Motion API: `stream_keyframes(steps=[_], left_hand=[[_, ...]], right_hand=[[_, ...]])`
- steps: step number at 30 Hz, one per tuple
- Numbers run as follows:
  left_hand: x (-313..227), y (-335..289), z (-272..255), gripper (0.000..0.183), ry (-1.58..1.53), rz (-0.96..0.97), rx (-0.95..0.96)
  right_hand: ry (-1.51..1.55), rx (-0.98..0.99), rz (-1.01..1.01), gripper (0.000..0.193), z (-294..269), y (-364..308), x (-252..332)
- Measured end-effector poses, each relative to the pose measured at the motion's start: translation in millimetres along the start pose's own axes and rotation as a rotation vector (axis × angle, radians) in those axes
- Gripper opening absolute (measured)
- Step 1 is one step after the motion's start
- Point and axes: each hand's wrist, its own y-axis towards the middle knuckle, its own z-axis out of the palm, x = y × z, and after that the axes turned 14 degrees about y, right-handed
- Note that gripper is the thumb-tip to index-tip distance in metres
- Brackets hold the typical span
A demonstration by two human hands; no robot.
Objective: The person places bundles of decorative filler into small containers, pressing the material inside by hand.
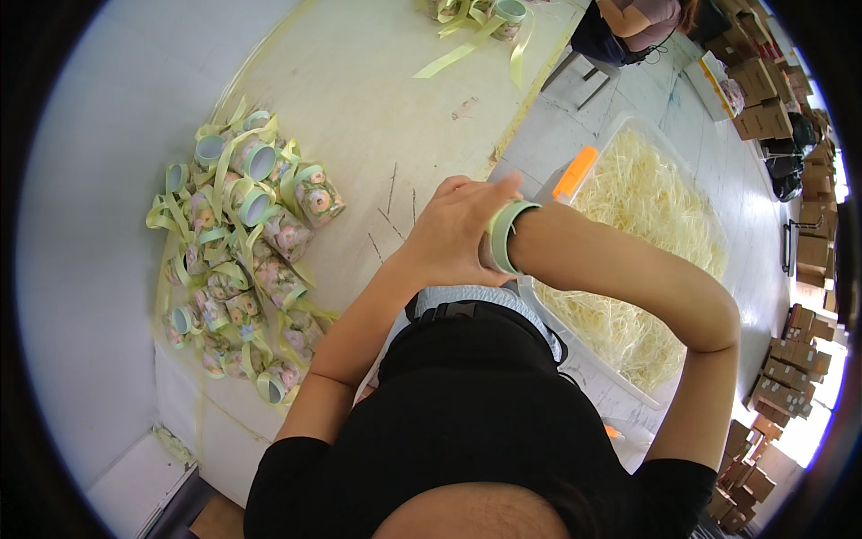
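My left hand [458, 229] is wrapped round a small round box [508, 235] with a pale green rim, holding it on its side above the table's edge. Into the open mouth of this box goes my right forearm [593, 251], reaching from the right. The box hides my right hand, so its fingers do not show. Left of my hands, a heap of similar round boxes [244, 310] with floral sides, green rims and pale yellow ribbons lies on the table [386, 135].
A clear plastic bin [669, 395] of pale yellow shredded filler [628, 216] stands at the right, with an orange handle [576, 173]. More ribboned boxes [508, 16] lie at the far table end. A person [642, 22] sits beyond; cardboard cartons [790, 377] line the right side.
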Motion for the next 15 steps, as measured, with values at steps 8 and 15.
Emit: stream_keyframes(steps=[8,15], left_hand=[[9.5,-8.8,3.8,0.094,0.043,-0.054,-0.024],[21.3,-15.8,2.5,0.117,0.007,0.064,-0.126]], right_hand=[[0.139,-0.413,-0.378,0.025,-3.5,-44.4,-5.0],[0.222,-0.639,-0.362,0.028,4.1,-86.9,-3.4]])
